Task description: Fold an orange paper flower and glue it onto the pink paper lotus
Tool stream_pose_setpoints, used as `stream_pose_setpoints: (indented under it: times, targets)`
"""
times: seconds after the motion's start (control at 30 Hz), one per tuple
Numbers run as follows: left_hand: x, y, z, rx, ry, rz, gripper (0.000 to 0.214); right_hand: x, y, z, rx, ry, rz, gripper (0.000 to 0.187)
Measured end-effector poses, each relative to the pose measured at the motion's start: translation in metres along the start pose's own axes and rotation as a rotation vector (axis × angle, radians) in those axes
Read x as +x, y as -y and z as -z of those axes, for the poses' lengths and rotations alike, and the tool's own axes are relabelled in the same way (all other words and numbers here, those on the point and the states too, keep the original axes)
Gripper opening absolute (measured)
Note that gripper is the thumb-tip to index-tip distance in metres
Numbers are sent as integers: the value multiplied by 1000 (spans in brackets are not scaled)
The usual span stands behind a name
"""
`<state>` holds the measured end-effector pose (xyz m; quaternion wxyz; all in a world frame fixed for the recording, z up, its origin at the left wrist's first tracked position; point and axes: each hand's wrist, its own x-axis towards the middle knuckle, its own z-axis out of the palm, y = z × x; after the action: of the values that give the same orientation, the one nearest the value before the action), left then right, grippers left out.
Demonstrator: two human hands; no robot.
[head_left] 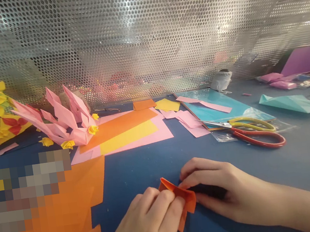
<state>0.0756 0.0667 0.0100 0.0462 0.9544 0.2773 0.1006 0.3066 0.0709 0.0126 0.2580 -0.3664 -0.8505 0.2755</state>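
Note:
A small folded piece of orange paper [189, 202] stands partly opened between my hands, close to the front of the blue table. My left hand [154, 217] grips its left side, the fingers pressed over the folds and hiding part of it. With thumb and fingertips, my right hand [225, 188] pinches the paper's right edge. Beyond the right hand lie scissors [249, 129] with one yellow and one red handle, blades pointing left. Left of my hands are large orange paper sheets [75, 204].
A pink folded-paper piece with yellow flowers [73, 133] sits back left. Pink, orange and yellow sheets [128, 129] overlap mid-table. A blue packet [214, 105] lies near the perforated metal screen [121, 40]. Folded teal paper [291, 103] rests at right. Part of the left is pixelated.

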Motion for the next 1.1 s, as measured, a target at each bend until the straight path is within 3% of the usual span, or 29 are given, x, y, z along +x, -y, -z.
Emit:
stream_pose_setpoints:
  times: [0.17,0.37,0.47,0.73,0.93,1.1]
  targets:
    - [3,4,-6,-138,-1,19,45,-2,0,-1,6,-3,-18,30]
    - [3,6,-2,-339,-16,41,53,-2,-4,2,-5,29,47,55]
    - [5,6,8,-426,11,73,67,-2,-4,3,-56,64,47,51]
    - [19,1,6,-517,8,268,28,-2,-2,-3,-66,49,32,37]
    - [21,2,2,-586,24,297,29,-1,-3,-4,-88,55,67,34]
    - [21,3,4,-674,14,270,45,-1,-2,-4,-118,63,67,39]
